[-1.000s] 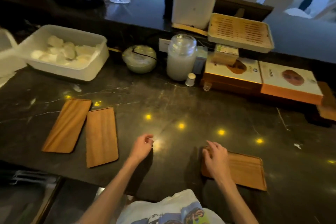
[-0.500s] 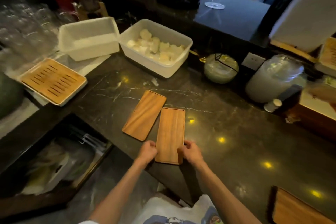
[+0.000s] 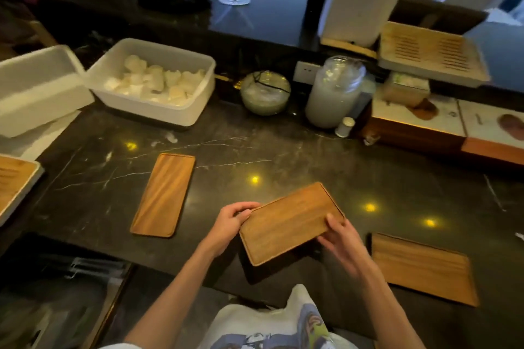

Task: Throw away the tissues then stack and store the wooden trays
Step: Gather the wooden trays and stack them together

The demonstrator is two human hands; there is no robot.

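Edges of the view cut off a slatted tray at your far left, and your right hand covers the near right corner of the held tray. You stand at a dark veined marble counter dotted with yellow light reflections. A white tub of crumpled tissues sits at its back left. Your left hand grips the held tray's left end and your right pinches its right end, thumb on top, above the counter's front edge. Its long axis runs near-left to far-right. A second tray lies flat to its left, pointing away from you, and a third tray lies at near right.
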